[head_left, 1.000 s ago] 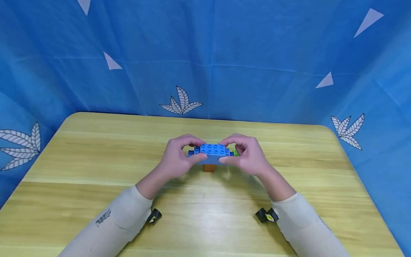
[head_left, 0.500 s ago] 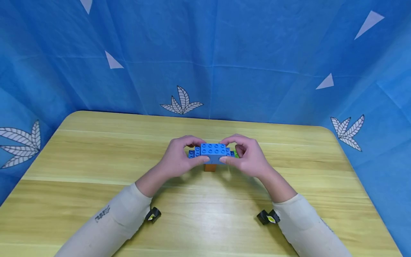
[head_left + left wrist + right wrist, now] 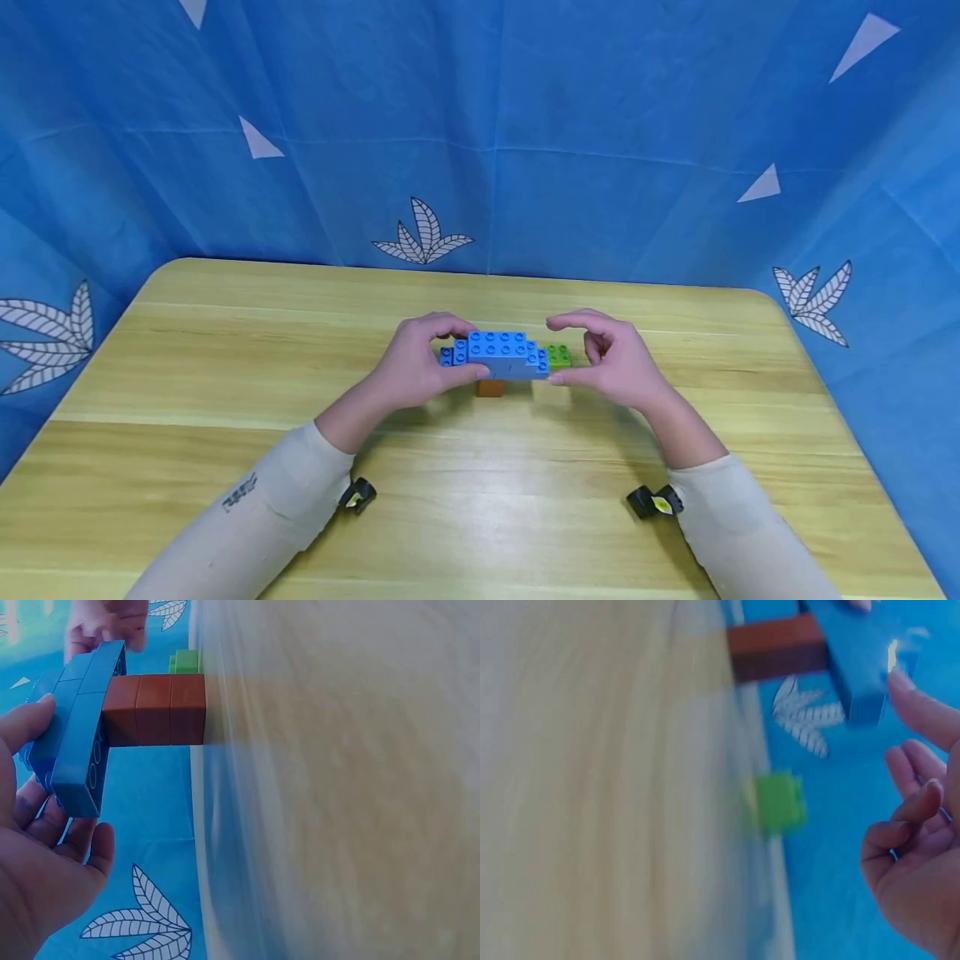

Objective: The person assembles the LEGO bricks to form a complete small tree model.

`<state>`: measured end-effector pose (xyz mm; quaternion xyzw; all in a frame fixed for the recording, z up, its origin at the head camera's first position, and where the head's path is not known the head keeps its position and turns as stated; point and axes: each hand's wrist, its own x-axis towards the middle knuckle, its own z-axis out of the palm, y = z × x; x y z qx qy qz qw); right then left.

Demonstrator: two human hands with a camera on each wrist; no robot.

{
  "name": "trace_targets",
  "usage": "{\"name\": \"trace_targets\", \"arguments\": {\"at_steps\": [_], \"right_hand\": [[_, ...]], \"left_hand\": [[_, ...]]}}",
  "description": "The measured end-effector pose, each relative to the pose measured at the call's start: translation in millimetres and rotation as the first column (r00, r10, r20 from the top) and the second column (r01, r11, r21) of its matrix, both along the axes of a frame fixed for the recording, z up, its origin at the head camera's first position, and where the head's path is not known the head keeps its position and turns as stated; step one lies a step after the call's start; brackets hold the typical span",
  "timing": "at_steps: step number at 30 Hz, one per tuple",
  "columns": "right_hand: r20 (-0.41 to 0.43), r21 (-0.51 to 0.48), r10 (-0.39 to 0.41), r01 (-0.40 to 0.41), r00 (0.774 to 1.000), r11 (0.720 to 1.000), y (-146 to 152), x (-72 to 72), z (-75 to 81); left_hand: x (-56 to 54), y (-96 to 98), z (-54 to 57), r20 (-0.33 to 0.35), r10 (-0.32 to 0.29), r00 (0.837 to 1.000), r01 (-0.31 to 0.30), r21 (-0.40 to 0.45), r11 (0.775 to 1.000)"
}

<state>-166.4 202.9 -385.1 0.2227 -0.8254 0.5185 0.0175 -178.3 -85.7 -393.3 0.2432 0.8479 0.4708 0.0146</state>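
A stepped stack of blue toy building bricks (image 3: pixel 498 365) sits on top of a brown brick column (image 3: pixel 154 710) standing upright on the table. My left hand (image 3: pixel 417 360) holds the blue stack from the left, thumb on its near face and fingers behind. At the right end, my right hand (image 3: pixel 617 360) is spread, with thumb and index finger apart and nothing between them; its thumb tip is right at the blue stack's end. A green brick (image 3: pixel 558 356) stands on the table just behind and right of the stack, between the right thumb and index finger in the head view.
The wooden table (image 3: pixel 225 367) has rounded far corners. Behind it hangs a blue cloth (image 3: pixel 600 125) with white leaf and triangle prints. Black camera mounts (image 3: pixel 654 502) stick out from both sleeves.
My right hand has let go of the blue stack and moved to the right, uncovering its right end and the green brick. The left hand keeps its hold.
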Motion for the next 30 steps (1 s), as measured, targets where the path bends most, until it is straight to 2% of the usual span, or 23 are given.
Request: {"name": "trace_targets", "arguments": {"at_steps": [3,8,12,19,24,30], "right_hand": [[0.049,0.065,-0.048,0.044,0.998,0.997,17,-8.8,-18.9],[0.119,0.166,-0.069,0.049,0.990,0.985,30,-15.3,-30.9],[0.119,0.212,-0.053,0.027,0.991,0.977,32,-20.1,-35.7],[0.088,0.284,-0.065,0.038,0.994,0.958,27,-26.5,-45.3],[0.059,0.336,-0.073,0.049,0.996,0.941,25,-28.1,-46.7],[0.064,0.301,-0.122,0.097,0.990,0.949,23,-28.6,-37.8]], "left_hand": [[0.8,-0.3,0.6,0.022,0.008,1.000,-0.008,-0.008,1.000],[1.2,-0.4,-0.5,0.072,0.015,0.997,-0.014,-0.018,1.000],[0.7,0.6,-1.4,0.104,0.022,0.994,-0.022,-0.006,1.000],[0.9,1.8,-2.0,0.132,0.029,0.991,-0.031,0.017,0.999],[1.3,2.3,-0.8,0.150,0.036,0.988,-0.039,0.016,0.999],[1.2,2.4,-0.7,0.151,0.045,0.988,-0.047,0.009,0.999]]}}
